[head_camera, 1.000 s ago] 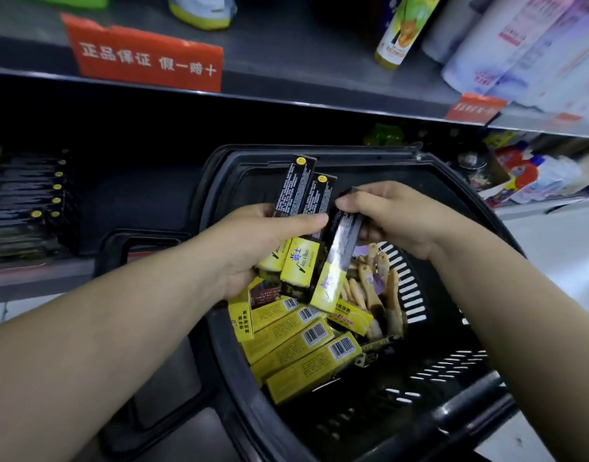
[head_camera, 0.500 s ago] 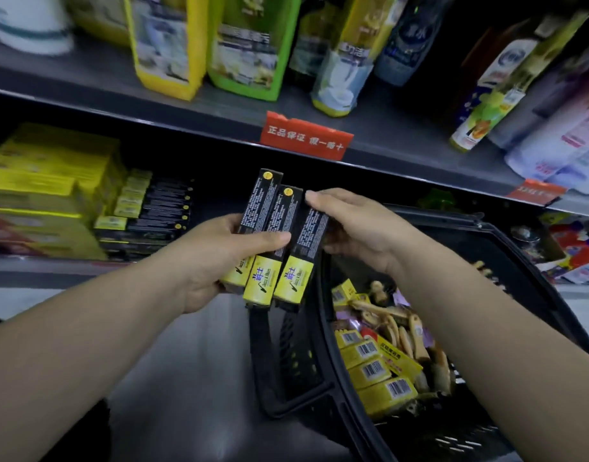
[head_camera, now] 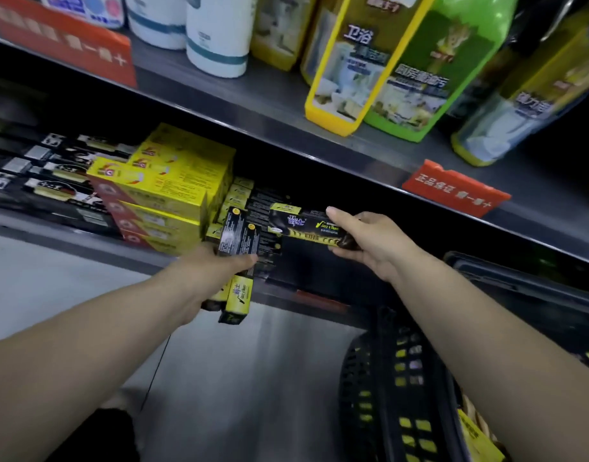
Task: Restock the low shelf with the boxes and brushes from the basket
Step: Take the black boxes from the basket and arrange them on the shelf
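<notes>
Within right hand [head_camera: 366, 243] now, one box [head_camera: 303, 228]

This is a shop, in an aisle of household goods. Above both hands runs a grey metal upper shelf [head_camera: 286, 105] lined with cleaning products: a yellow bottle [head_camera: 346, 61], a green bottle [head_camera: 429, 71] and white bottles [head_camera: 216, 35] further left. Red tags printed with Chinese characters hang on its front edge, one [head_camera: 456, 188] above the right hand [head_camera: 369, 245], another [head_camera: 63, 45] far up-left. Beyond the left hand [head_camera: 216, 271], the low shelf [head_camera: 69, 243] carries stacked identical yellow boxes [head_camera: 166, 185] and rows of black boxes [head_camera: 43, 175]. The slim boxes [head_camera: 238, 241] gripped in the left hand and the single box [head_camera: 306, 228] held in the right match the pile [head_camera: 239, 191] just behind them. A black plastic basket [head_camera: 403, 378] stands below the right hand.
</notes>
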Available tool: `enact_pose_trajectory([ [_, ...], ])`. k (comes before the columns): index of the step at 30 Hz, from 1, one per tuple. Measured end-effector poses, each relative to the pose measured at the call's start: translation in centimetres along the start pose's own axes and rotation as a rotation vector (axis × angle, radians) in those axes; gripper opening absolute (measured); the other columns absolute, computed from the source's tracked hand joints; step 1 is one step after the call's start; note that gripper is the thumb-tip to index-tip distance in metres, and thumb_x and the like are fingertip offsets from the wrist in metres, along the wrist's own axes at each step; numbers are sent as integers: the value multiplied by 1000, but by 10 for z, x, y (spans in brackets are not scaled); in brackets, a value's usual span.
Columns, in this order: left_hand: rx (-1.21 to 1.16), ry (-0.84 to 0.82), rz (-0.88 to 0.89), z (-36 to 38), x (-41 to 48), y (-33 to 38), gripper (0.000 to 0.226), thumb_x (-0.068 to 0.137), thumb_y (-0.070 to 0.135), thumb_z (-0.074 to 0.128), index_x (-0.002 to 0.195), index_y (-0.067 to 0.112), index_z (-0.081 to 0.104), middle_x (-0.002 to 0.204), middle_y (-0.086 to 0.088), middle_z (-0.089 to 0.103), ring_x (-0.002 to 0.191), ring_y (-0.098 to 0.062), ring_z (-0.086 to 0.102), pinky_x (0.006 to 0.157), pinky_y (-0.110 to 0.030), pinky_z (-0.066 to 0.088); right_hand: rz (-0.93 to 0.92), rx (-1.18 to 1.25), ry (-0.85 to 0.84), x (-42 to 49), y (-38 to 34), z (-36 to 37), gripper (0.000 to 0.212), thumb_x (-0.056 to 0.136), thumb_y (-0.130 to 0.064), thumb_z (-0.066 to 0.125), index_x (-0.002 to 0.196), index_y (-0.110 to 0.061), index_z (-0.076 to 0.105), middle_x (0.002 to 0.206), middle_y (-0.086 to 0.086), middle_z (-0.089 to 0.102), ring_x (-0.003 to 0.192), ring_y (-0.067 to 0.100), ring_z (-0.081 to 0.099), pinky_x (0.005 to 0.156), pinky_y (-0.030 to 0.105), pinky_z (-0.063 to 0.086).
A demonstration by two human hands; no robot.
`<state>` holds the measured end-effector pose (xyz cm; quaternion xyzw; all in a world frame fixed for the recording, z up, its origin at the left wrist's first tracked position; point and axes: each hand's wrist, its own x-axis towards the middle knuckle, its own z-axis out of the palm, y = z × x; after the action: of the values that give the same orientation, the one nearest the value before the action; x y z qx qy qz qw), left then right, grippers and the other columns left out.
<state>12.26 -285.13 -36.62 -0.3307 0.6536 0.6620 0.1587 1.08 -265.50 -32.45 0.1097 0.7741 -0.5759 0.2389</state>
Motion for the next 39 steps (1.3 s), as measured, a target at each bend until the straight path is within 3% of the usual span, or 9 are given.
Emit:
enact_pose_trajectory([
  [6, -30, 4, -13, -15, 10, -14, 21, 82, 33, 70, 95, 21, 59, 91, -4, 67, 81, -21, 62, 57, -27, 45, -60, -163, 5, 58, 11, 47, 28, 85, -32, 67, 100, -9, 60, 106, 8, 56, 89, 14, 57, 61, 19, 53],
  [8, -9, 26, -18, -16, 12, -13, 23, 83, 35, 68, 98, 20, 57, 87, -2, 65, 75, -16, 58, 51, -26, 41, -55, -249, -12, 73, 17, 59, 29, 85, -34, 67, 101, -12, 60, 103, 5, 58, 88, 14, 56, 60, 17, 50],
  [11, -7, 28, -38, -18, 15, -14, 38, 83, 35, 68, 112, 15, 53, 92, -4, 62, 77, -18, 56, 52, -27, 41, -22, -358, -92, 86, 27, 70, 23, 86, -36, 65, 98, -17, 58, 96, -2, 58, 82, 6, 55, 61, 16, 48],
  [16, 29, 25, -27, -22, 19, -12, 35, 82, 35, 68, 105, 16, 51, 91, -2, 59, 78, -18, 55, 54, -29, 42, 15, -575, -211, 91, 39, 72, 52, 78, -50, 68, 120, -23, 53, 127, -3, 49, 115, 15, 48, 100, 30, 40],
  [20, 25, 37, -3, -22, 19, -7, 25, 82, 33, 69, 93, 19, 51, 86, -1, 60, 76, -17, 56, 55, -28, 44, 13, -752, -312, 87, 40, 71, 81, 69, -36, 81, 136, -28, 38, 142, 3, 37, 126, 20, 40, 97, 26, 33],
  [23, 22, 55, 5, -20, 18, -8, 24, 83, 31, 69, 92, 19, 52, 87, -3, 61, 77, -20, 57, 62, -32, 49, -50, -899, -308, 84, 38, 76, 80, 73, -23, 80, 138, -31, 35, 143, 6, 28, 126, 24, 39, 95, 27, 33],
  [28, -16, 51, 22, -19, 16, -10, 25, 82, 29, 70, 94, 18, 50, 81, -1, 60, 68, -15, 55, 53, -26, 43, -118, -914, -326, 82, 36, 80, 79, 76, -14, 77, 141, -31, 35, 144, 7, 28, 128, 25, 39, 96, 27, 34],
  [35, -35, 22, 43, -12, 15, -9, 17, 84, 26, 68, 80, 24, 52, 75, 1, 62, 64, -12, 56, 49, -23, 41, -169, -928, -308, 81, 37, 78, 79, 73, -15, 79, 139, -26, 38, 146, 4, 32, 130, 23, 38, 101, 27, 33],
  [39, -69, -10, 13, -10, 19, -6, 18, 82, 25, 69, 89, 25, 53, 87, -4, 67, 70, -19, 61, 54, -26, 44, -170, -960, -328, 76, 34, 78, 78, 74, -19, 79, 140, -24, 36, 146, 4, 33, 129, 23, 39, 101, 28, 35],
])
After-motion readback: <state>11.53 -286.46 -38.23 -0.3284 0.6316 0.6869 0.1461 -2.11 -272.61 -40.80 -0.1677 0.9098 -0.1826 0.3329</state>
